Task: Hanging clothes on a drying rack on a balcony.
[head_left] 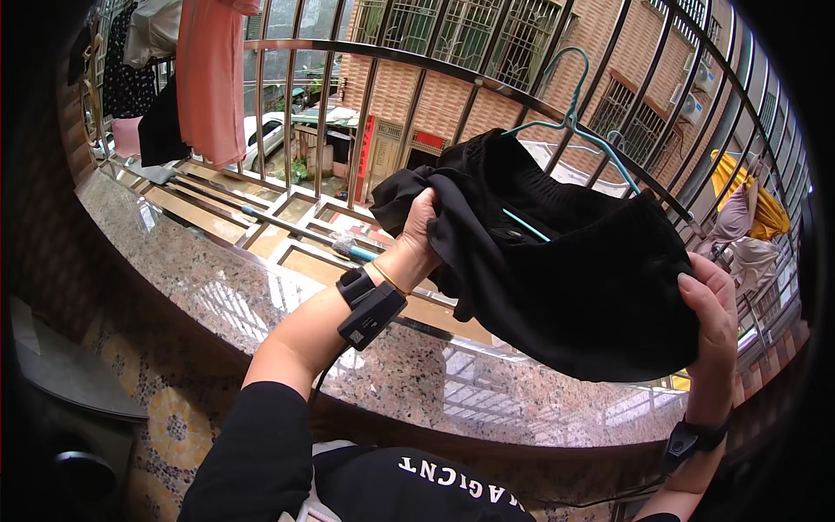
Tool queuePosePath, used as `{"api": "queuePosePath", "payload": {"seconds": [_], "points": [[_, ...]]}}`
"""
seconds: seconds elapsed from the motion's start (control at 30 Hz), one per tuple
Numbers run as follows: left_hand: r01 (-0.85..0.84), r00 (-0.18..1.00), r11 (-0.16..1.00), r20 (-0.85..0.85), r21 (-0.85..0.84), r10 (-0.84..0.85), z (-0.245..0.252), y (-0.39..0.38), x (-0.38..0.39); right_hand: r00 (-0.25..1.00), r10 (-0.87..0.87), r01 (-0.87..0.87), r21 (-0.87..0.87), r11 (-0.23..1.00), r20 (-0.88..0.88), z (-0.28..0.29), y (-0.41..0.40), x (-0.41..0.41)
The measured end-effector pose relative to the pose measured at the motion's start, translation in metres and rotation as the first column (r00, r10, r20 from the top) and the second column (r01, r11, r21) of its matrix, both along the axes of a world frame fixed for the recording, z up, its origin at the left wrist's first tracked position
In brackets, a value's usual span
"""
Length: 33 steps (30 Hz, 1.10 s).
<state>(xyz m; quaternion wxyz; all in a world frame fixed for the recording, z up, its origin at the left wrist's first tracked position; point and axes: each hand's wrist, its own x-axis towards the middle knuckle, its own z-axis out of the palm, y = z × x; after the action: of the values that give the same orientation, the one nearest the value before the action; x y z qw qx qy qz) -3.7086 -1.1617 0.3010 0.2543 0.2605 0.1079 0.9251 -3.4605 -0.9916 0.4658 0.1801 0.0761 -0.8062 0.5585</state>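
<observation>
A black garment with a gathered elastic waistband (587, 293) is spread between my two hands in front of the window bars. My left hand (421, 225) grips bunched cloth at its left side, thumb on top. At the right edge, my right hand (712, 313) pinches the fabric between thumb and fingers. A light-blue wire hanger (573, 117) sits inside the waist opening, its hook rising above the cloth near the top rail. Part of its lower bar shows within the opening; the rest is hidden by the garment.
A speckled granite sill (404, 365) curves before me, with metal window bars (323, 111) beyond. A pole (280, 222) lies on the outer metal frame. Pink cloth (212, 85) and dark clothes hang left; a yellow garment (763, 209) and a mauve bra (732, 212) hang right.
</observation>
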Motion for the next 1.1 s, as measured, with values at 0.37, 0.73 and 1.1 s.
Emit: {"api": "queuePosePath", "payload": {"seconds": [0.37, 0.73, 1.1], "points": [[0.189, 0.967, 0.981, 0.171, 0.029, -0.191, 0.0, -0.003, -0.036, 0.998, -0.038, 0.041, -0.074, 0.996, 0.054, 0.013, -0.032, -0.035], [0.042, 0.949, 0.995, 0.316, -0.088, -0.012, -0.04, -0.018, -0.102, 0.975, 0.06, -0.04, -0.096, 0.995, 0.215, 0.008, -0.073, -0.116], [0.185, 0.921, 0.967, 0.373, -0.173, -0.11, -0.098, 0.016, -0.2, 0.92, -0.068, 0.137, -0.156, 0.978, 0.386, 0.01, -0.08, -0.244]]}}
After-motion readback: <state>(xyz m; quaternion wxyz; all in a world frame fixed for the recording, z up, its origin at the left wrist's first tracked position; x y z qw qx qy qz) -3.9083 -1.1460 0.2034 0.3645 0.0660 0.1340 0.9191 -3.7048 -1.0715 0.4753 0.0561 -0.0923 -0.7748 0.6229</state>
